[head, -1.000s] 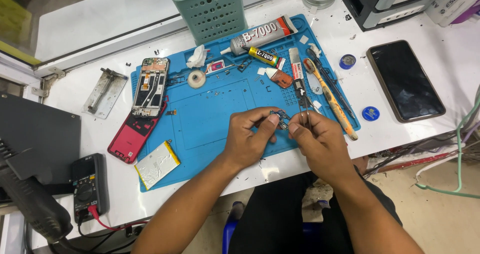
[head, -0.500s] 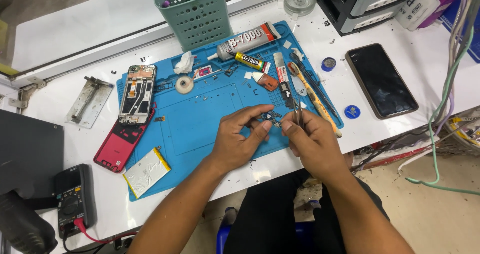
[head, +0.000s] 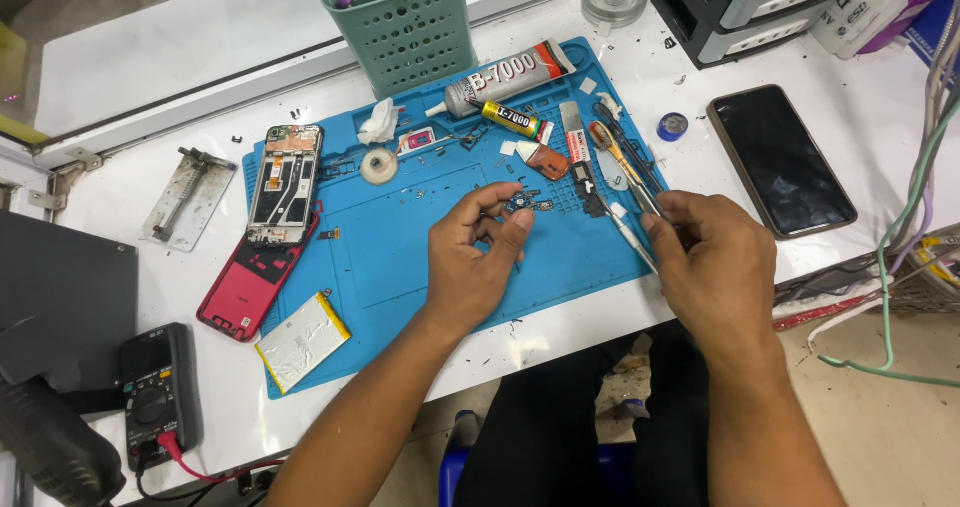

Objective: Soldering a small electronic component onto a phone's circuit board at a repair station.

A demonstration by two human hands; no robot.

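1. The left hand [head: 475, 262] is pinching a small dark circuit part [head: 527, 203] between thumb and fingertips, holding it just above the blue work mat [head: 400, 257]; the part is too small to make out in detail.
2. The right hand [head: 715, 262] is closing around thin metal tweezers [head: 640, 192] at the mat's right edge. Its curled fingers are hiding most of the grip, and the tool's tip is blending into the other tools lying there.
3. A white stick [head: 632, 237] is lying just beside the right hand's thumb; whether the hand is touching it cannot be told.
4. An opened phone [head: 285, 184] is lying at the mat's left side, overlapping a red back cover [head: 245, 292]; a flat silver battery [head: 303, 342] is lying near the mat's front left corner.
5. A large glue tube [head: 505, 77] and a small yellow tube [head: 512, 119] are lying at the mat's far edge, near a white tape roll [head: 378, 166].
6. A green basket [head: 400, 22] is standing behind the mat, its top cut off by the frame.
7. A dark phone [head: 780, 160] is lying face up to the right, well apart from the mat.
8. A black meter [head: 160, 392] is sitting at the near left, with a dark bulky thing beside it cut off and hard to identify.
9. Loose cables [head: 900, 257] are hanging at the right edge, running out of view.
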